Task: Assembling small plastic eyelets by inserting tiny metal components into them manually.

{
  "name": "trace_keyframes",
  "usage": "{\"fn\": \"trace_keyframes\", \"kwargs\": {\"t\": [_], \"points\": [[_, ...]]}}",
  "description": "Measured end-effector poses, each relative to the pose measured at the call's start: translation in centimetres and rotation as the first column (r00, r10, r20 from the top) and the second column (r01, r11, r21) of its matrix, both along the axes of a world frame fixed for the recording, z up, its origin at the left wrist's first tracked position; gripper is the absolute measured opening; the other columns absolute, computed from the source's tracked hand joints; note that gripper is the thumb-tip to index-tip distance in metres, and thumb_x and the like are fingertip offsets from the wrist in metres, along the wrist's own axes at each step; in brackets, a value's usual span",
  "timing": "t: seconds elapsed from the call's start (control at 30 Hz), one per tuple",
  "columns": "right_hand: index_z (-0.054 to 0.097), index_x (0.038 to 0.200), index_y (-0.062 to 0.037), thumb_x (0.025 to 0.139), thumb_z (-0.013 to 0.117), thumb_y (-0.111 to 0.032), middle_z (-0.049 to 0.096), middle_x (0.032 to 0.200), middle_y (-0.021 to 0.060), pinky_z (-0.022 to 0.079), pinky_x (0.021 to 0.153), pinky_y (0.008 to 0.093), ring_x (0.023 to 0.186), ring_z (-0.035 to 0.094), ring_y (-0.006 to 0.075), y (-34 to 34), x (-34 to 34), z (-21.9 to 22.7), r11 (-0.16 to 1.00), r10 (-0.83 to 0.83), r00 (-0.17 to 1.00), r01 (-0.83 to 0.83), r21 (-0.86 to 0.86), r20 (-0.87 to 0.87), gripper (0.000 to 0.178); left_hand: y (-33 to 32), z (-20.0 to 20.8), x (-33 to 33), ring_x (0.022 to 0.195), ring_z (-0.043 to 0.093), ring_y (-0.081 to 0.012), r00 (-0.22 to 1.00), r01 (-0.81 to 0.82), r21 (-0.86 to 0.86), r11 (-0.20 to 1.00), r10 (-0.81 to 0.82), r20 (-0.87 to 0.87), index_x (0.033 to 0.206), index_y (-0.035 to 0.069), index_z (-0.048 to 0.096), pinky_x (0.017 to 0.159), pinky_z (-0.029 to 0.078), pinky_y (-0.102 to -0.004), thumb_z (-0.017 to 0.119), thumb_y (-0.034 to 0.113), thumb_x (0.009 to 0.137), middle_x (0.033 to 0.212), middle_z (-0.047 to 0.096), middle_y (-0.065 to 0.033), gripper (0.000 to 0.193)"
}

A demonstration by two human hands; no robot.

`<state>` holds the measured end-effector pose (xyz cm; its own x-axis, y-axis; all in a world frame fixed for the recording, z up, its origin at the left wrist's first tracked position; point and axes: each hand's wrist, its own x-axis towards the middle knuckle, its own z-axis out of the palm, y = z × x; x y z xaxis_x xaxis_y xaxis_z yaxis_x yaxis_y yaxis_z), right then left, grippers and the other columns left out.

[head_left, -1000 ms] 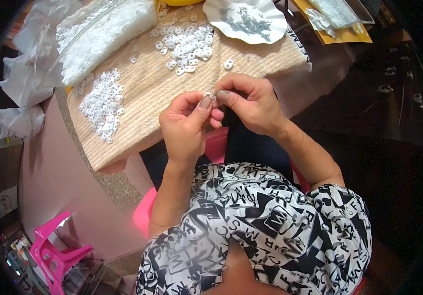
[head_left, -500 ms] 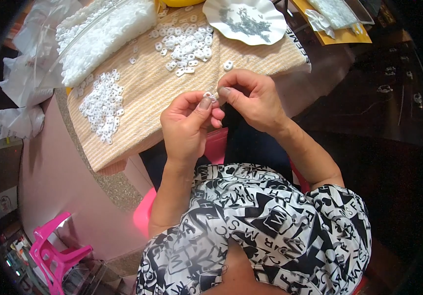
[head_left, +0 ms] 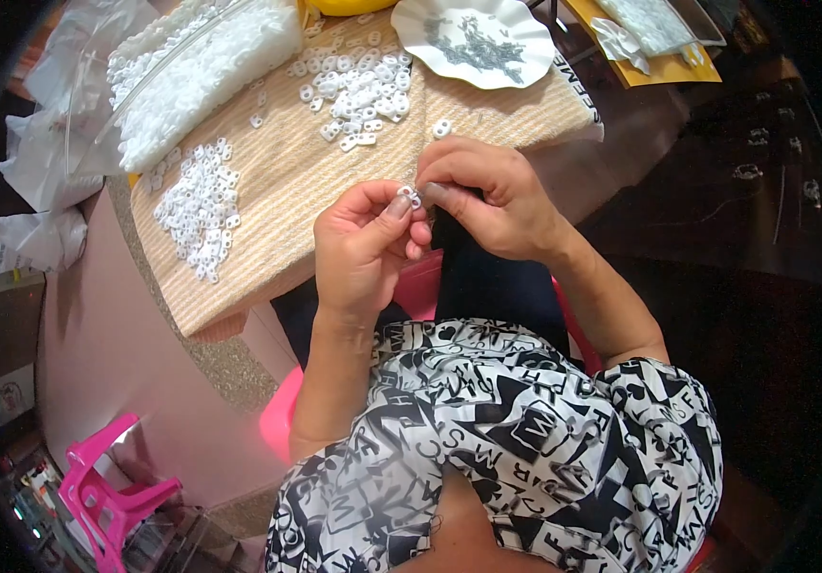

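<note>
My left hand pinches a small white plastic piece with two round holes between thumb and fingertips, above the table's near edge. Right beside it, my right hand has its thumb and forefinger pressed together at the piece's right side; whatever is between them is too small to make out. A similar loose white piece lies on the striped cloth just beyond my right hand. Farther off are a pile of such pieces and, to the left, another pile.
At the back, a scalloped white plate holds small grey bits. A large clear bag of white pieces stands at the back left, with crumpled plastic bags beside it. A pink stool is at lower left.
My right hand has shifted slightly left, its fingertips now closer to the white piece. My left hand has barely moved and still pinches the piece.
</note>
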<state>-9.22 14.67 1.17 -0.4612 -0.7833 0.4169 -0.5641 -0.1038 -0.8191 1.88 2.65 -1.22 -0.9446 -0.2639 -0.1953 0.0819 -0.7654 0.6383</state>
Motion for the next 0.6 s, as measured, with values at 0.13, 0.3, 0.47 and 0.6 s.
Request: {"fn": "trace_keyframes", "kwargs": {"t": [0.13,0.3,0.47,0.6], "points": [[0.055,0.076,0.0026,0.073,0.058,-0.002,0.055,0.069,0.006,0.043,0.06,0.0248,0.067,0.054,0.0117,0.1,0.1,-0.4,0.993,-0.027,0.965,-0.003,0.115,0.259,0.007,0.0,-0.3,-0.1,0.06,0.056,-0.0141,1.0,0.03,0.004,1.0,-0.03,-0.001,0.088,-0.004,0.053,0.049,0.045,-0.021,0.052,0.002,0.082,0.076,0.057,-0.012,0.009],[0.056,0.081,0.0028,0.078,0.056,0.0,0.055,0.077,0.0033,0.043,0.065,0.0204,0.073,0.053,0.0081,0.2,-0.3,-0.6,0.989,0.026,0.853,-0.097,0.109,0.522,0.004,-0.1,-0.7,-0.2,0.061,0.055,-0.0143,0.995,0.094,0.06,0.994,-0.093,-0.02,0.087,-0.004,0.053,0.05,0.044,-0.0216,0.052,0.003,0.082,0.075,0.057,-0.0119,0.008],[0.057,0.085,0.0032,0.078,0.057,0.0,0.056,0.08,0.0049,0.044,0.066,0.0194,0.073,0.054,0.0086,-0.2,-0.3,-1.1,0.995,0.06,0.755,-0.094,0.017,0.653,0.009,-0.1,-1.0,-0.3,0.061,0.055,-0.0145,0.994,0.101,0.1,0.99,-0.095,-0.058,0.087,-0.004,0.053,0.05,0.044,-0.0216,0.051,0.002,0.082,0.076,0.057,-0.012,0.009],[0.057,0.088,0.0036,0.077,0.057,0.001,0.057,0.081,0.0051,0.044,0.066,0.0198,0.074,0.054,0.0093,-0.4,-0.2,-1.8,0.994,0.096,0.779,-0.107,-0.02,0.62,0.011,-0.1,-1.1,-0.4,0.061,0.055,-0.015,0.994,0.091,0.128,0.988,-0.082,-0.074,0.088,-0.004,0.053,0.051,0.044,-0.022,0.051,0.002,0.082,0.076,0.057,-0.0125,0.01]]}}
